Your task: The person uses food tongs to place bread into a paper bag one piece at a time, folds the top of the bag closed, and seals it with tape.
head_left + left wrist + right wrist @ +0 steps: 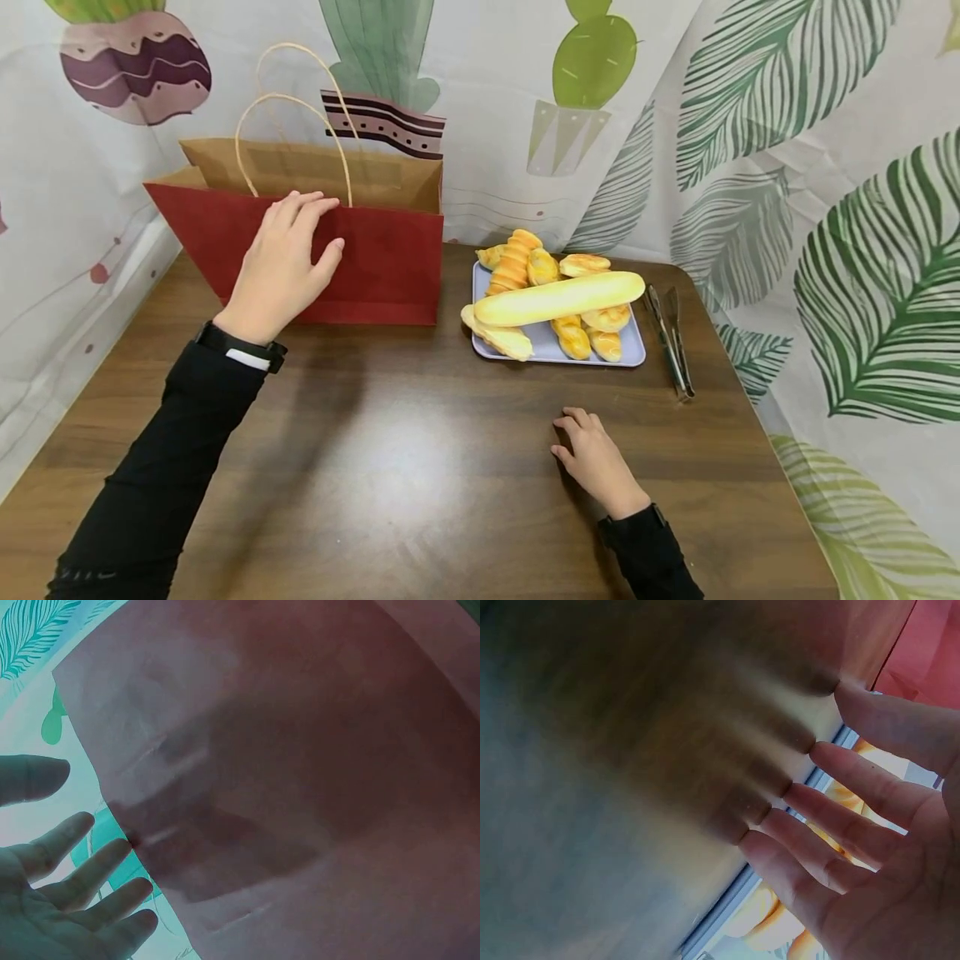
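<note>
A red paper bag point(367, 267) with a brown inside and two cord handles stands upright, its mouth open. My left hand point(281, 258) is raised at its front wall near the top edge, fingers extended. In the left wrist view, the left fingers point(97, 874) spread beside the bag's edge point(247, 825) and grip nothing; whether they touch it I cannot tell. My right hand point(597, 465) rests its fingertips on the table, holding nothing. Beyond it, a pale tray point(633, 346) carries several breads, with a long yellow loaf point(558, 298) lying across the top.
Metal tongs point(670, 342) lie on the brown wooden table point(405, 467) to the right of the tray. A pale bread point(498, 335) juts over the tray's left rim. Behind everything hangs a patterned cloth point(487, 108), with the table's right edge beside it.
</note>
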### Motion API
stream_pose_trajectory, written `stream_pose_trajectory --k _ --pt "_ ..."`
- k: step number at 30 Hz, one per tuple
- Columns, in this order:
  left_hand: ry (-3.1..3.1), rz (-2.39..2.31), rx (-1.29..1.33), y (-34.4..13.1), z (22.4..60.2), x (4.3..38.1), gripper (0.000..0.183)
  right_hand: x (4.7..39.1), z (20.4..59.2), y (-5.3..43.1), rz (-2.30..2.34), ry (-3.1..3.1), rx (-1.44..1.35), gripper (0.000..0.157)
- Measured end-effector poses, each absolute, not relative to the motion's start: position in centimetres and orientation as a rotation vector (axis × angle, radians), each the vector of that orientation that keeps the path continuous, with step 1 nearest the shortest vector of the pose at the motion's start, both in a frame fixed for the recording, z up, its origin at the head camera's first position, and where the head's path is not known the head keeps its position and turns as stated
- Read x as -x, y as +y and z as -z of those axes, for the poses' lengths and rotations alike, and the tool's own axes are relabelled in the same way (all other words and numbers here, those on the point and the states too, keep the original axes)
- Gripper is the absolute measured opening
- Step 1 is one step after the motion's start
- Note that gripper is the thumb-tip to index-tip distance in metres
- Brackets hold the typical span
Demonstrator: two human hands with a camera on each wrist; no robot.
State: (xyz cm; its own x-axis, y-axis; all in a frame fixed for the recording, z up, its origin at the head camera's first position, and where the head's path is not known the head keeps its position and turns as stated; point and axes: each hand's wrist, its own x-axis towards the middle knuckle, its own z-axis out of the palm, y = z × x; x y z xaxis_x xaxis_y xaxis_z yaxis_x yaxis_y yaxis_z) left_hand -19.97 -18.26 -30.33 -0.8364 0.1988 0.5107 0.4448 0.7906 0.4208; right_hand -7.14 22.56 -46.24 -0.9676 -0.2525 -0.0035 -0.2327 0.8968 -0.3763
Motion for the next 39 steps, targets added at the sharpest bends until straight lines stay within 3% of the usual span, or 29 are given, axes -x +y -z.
stream_pose_trajectory --k 12,27,39 --pt "-2.536 0.615 0.505 -18.4 29.6 21.0 0.030 7.1 46.3 22.4 0.590 3.005 0.384 0.032" --pt "-2.538 0.570 0.470 -18.5 29.5 20.9 0.029 7.3 46.1 22.3 0.605 2.991 0.357 0.031" --pt "-2.514 0.536 0.523 -18.3 29.8 18.9 0.027 7.3 46.0 22.4 0.618 3.001 0.357 0.030"
